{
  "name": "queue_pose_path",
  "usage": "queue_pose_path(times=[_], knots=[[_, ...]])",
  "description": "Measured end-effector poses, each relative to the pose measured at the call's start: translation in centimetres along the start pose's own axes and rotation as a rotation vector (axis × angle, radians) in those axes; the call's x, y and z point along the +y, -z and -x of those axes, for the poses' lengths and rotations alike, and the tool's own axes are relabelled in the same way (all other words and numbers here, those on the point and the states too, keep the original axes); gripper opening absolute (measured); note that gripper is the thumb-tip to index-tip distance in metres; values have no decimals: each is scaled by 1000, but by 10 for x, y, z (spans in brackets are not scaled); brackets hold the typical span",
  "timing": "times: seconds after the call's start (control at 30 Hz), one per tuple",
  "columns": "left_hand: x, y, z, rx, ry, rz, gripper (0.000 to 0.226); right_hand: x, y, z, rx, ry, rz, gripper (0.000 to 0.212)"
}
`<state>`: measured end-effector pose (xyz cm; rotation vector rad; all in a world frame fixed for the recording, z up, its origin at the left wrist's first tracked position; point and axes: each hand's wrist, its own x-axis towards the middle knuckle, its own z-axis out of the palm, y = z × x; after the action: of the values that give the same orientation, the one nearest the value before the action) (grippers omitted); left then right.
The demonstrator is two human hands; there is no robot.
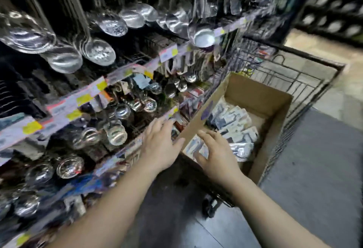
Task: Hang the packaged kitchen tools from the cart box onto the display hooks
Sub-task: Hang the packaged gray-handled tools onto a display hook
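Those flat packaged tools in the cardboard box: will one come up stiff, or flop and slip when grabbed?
The packaged tools look like flat carded packs, so probably fairly stiff and light. Their fronts look glossy, so a pinch may slip; the blur prevents certainty. They lie overlapped in the cardboard box, so lifting one could drag its neighbours. The right hand hovers over them, fingers spread.

A cardboard box (261, 98) sits in a black wire cart (306, 82) beside a display rack hung with steel ladles (204, 37) and strainers (100, 51); packaged kitchen tools (233, 121) lie in a heap on the box floor. The right hand (218, 153) reaches over the box's near corner, fingers spread and loosely bent above the packages, holding nothing. The left hand (160, 143) is stretched out flat, just beside the box's left wall, in front of the lower price-label rail (125, 149).
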<state>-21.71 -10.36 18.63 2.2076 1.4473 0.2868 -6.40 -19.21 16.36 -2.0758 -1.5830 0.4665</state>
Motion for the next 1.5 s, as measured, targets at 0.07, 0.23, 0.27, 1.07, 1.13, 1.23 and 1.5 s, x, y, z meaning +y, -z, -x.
queue_pose_path(times=[0.07,0.23,0.27,1.07,1.13,1.23,1.5], knots=[[14,-21,-18,-13,-5,-17,70,28,7,11,-21,-46,1,63],[30,-64,-53,-72,2,-40,68,83,7,22,-86,-158,27,63],[32,-73,-59,-88,-5,-46,68,92,5,19,-94,-179,27,63],[-11,-269,-211,-776,198,-111,72,231,-119,-125,-418,-742,-199,54],[-14,-286,-214,-799,254,-101,74,238,-133,-126,-482,-766,-228,56],[-17,-307,-213,-790,363,-57,67,247,-148,-128,-555,-855,-369,58],[-25,-329,-204,-697,539,11,48,261,-181,-139,-547,-947,-805,57]])
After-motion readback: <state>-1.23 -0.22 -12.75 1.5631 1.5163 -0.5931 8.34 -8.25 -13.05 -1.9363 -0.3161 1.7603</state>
